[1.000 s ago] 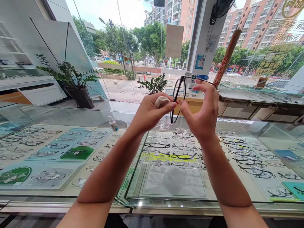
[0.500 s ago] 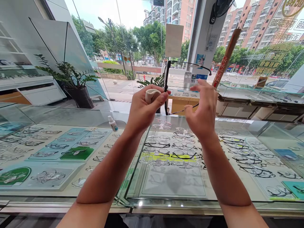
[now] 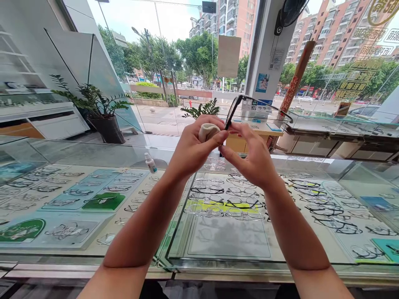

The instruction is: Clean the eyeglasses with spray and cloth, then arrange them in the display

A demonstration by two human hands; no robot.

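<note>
Head view: I am watching the left hand (image 3: 195, 149) pinching a beige cloth (image 3: 208, 131) against black-framed glasses (image 3: 232, 114), while the right hand (image 3: 249, 160) is gripping the frame from below, above the glass counter (image 3: 93, 153); I judge wiping is in hand, and the next move calls for a light turn. Around them, a small spray bottle (image 3: 151, 162) is standing on the counter, a potted plant (image 3: 99, 110) beyond; nothing is blocking the hands.
</note>
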